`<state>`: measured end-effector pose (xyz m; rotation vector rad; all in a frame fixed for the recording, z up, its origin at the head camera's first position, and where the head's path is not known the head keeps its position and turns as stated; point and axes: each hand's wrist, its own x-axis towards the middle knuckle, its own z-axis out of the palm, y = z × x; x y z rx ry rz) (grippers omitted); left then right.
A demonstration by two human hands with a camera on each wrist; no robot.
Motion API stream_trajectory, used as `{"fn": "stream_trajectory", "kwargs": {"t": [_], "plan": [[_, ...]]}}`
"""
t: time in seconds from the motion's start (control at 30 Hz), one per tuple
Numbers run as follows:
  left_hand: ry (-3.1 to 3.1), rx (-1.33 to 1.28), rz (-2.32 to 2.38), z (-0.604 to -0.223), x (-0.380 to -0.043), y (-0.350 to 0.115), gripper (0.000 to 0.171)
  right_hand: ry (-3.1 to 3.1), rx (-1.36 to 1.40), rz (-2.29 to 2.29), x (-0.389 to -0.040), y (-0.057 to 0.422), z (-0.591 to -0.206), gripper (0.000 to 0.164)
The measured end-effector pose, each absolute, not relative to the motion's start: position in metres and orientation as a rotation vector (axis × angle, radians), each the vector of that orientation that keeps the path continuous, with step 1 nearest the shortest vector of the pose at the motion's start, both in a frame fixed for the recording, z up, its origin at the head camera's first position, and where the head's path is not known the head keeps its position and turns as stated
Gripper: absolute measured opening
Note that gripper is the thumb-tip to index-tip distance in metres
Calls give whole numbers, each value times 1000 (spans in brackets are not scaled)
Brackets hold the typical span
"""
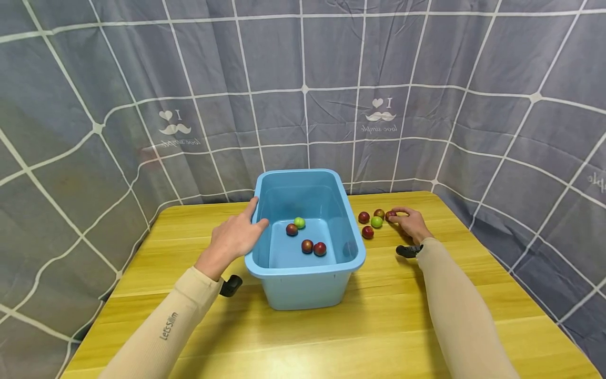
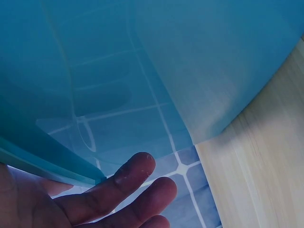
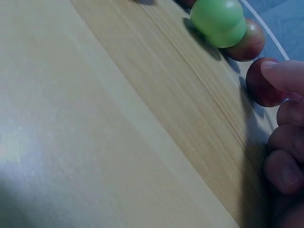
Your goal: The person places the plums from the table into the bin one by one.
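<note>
A light-blue plastic tub (image 1: 303, 271) stands upright on the table. My left hand (image 1: 236, 234) rests at its left rim, thumb at the edge and index finger laid along it. In the left wrist view its fingers (image 2: 135, 173) reach out straight below the rim. To the right of the tub, my right hand (image 1: 411, 223) pinches a dark red plum (image 3: 263, 83) between thumb and fingers, low over the table. Beside it lie a green plum (image 1: 376, 222) and several red plums (image 1: 367, 232). On the tub's floor are another green plum (image 1: 299, 222) and several red ones (image 1: 307, 246).
The yellow wood-grain table (image 1: 303, 342) is backed by a grey curtain (image 1: 331, 63) with white grid lines, which also hangs along both sides. The tub's tall right wall (image 1: 347, 210) stands between the inside plums and those on the table.
</note>
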<state>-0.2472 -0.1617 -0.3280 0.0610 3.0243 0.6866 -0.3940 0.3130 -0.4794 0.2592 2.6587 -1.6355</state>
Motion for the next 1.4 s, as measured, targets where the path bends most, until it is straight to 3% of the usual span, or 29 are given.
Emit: {"fn": "stream_trajectory", "kwargs": {"t": [0.87, 1.4], "plan": [[3021, 67, 687, -328, -248, -162, 75, 2569, 245, -1761, -383, 322, -467, 50], [3013, 73, 697, -328, -248, -164, 76, 2632, 91, -1726, -378, 325, -439, 49]]}}
